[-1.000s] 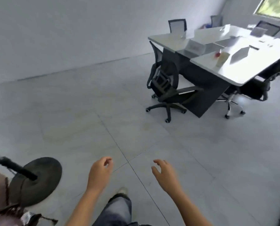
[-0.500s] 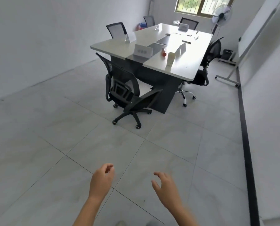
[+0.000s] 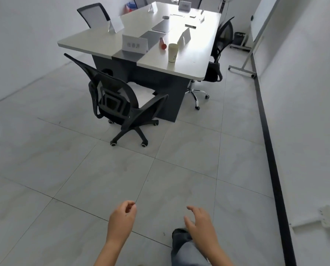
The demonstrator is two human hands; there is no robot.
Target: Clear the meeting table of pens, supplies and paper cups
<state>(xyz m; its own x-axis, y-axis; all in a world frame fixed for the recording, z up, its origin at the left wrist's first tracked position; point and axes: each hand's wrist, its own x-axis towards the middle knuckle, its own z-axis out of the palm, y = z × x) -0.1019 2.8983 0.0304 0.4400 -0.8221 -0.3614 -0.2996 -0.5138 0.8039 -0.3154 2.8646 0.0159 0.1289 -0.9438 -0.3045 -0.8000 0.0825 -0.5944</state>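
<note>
At the bottom centre, the left hand (image 3: 122, 220) hung with loosely curled fingers and the right hand (image 3: 200, 225) with relaxed, spread ones; both held nothing. Bare floor (image 3: 122, 169) lay open above them up to a black chair (image 3: 120, 100) at mid-frame. A dark strip (image 3: 269, 150) edged the right wall. On the table (image 3: 195, 60), upper centre, a paper cup (image 3: 173, 52) stood toward the near edge, a red marker (image 3: 162, 43) just behind it and a pen (image 3: 190, 26) farther up.
</note>
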